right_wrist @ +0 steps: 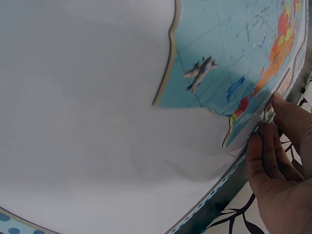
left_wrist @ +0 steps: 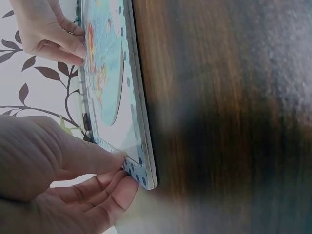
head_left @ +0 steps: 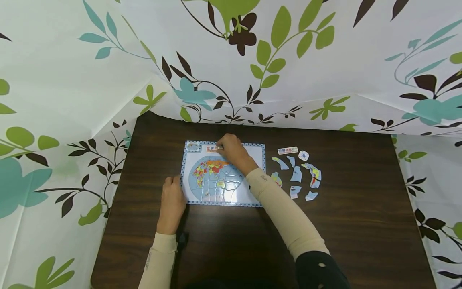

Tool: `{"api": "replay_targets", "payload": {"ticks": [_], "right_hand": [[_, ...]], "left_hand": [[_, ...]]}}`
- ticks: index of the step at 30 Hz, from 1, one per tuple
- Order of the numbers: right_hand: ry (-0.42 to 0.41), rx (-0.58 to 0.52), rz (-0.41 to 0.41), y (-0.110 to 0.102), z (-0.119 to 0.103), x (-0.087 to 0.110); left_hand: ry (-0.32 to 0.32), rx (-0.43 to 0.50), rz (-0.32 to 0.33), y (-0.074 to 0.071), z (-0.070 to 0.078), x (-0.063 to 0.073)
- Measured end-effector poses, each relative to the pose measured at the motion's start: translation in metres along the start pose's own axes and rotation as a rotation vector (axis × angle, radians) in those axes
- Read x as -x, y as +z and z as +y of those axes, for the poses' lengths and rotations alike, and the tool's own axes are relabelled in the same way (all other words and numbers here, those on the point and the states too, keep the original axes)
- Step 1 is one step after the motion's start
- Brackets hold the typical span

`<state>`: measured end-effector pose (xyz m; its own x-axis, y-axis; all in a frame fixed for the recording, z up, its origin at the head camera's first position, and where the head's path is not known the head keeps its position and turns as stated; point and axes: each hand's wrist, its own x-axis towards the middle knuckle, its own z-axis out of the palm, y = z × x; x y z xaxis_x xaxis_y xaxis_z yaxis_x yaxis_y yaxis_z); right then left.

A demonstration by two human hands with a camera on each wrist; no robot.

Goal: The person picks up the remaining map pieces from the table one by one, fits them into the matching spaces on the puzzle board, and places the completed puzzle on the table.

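Note:
A world map jigsaw board (head_left: 252,160) with a dotted blue border lies on the dark table, its map partly filled with pieces. My left hand (head_left: 171,202) pinches the board's left edge; the left wrist view shows the thumb (left_wrist: 105,161) on the border and curled fingers beside the edge. At the board's top, my right hand (head_left: 234,152) pinches the right end of a printed title strip (head_left: 213,148) between thumb and fingers. That end is hidden by the hand in the head view. The right wrist view shows the map's stepped right edge (right_wrist: 195,92) beside bare white backing.
Right of the board lie several loose map pieces (head_left: 296,174), another title strip (head_left: 287,150) and a compass piece (head_left: 303,155). The brown table (head_left: 361,208) meets a leaf-patterned sheet (head_left: 306,80) behind. My right forearm crosses the board's right side.

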<state>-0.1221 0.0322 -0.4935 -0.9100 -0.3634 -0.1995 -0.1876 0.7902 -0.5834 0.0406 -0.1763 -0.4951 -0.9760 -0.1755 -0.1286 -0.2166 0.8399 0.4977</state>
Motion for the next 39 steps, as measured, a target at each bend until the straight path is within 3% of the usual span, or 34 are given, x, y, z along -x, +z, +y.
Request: {"api": "replay_targets", "payload": {"ticks": [7,10,20,28,39], "right_hand": [[0.017,-0.072,0.046,-0.015,0.009,0.005],[0.029,-0.047,0.062,-0.030,0.018,0.005],[0.198,0.082,0.010,-0.090,0.069,0.017],[0.221,0.167,0.002,-0.124,0.109,0.033],[0.262,0.196,0.007,-0.147,0.157,0.066]], "left_hand": [[0.003,0.003,0.010,0.001,-0.001,-0.002],[0.014,0.004,0.031,0.000,0.000,-0.001],[-0.008,0.003,-0.009,-0.002,-0.002,-0.002],[-0.011,0.009,-0.027,-0.002,-0.001,0.000],[0.006,0.011,-0.019,-0.002,0.001,0.001]]}}
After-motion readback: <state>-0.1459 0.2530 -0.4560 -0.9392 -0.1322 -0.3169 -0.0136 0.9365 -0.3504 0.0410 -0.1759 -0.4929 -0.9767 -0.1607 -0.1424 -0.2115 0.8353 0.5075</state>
